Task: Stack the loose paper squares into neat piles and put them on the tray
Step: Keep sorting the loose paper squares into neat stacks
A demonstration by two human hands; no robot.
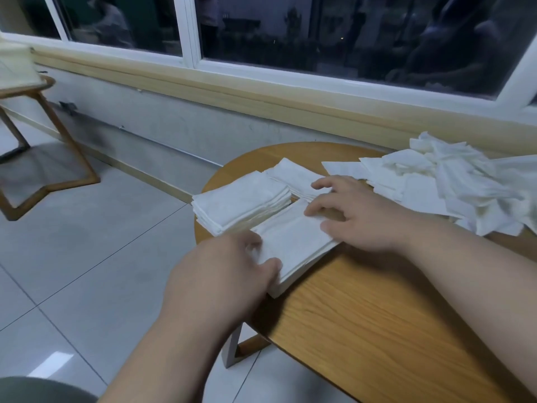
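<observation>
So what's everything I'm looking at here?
Neat paper-square piles: three, white, table's left edge.
Loose paper squares: one heap, white, table's far right.
Round table: one, light-brown wood, lower right.
Side table: one, wood-framed, far left.
Window: white-framed, dark glass, along the back.
Floor tiles: pale grey, left.
Left hand: grips the nearest pile at its edge.
Right hand: rests flat on that pile.

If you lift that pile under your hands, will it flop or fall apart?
Probably light and soft: the pile looks like thin tissue sheets. Lifted by one edge it would likely sag; the left hand grips its near edge, the right hand presses on top. Sheets may slide apart, as in the loose heap.
</observation>
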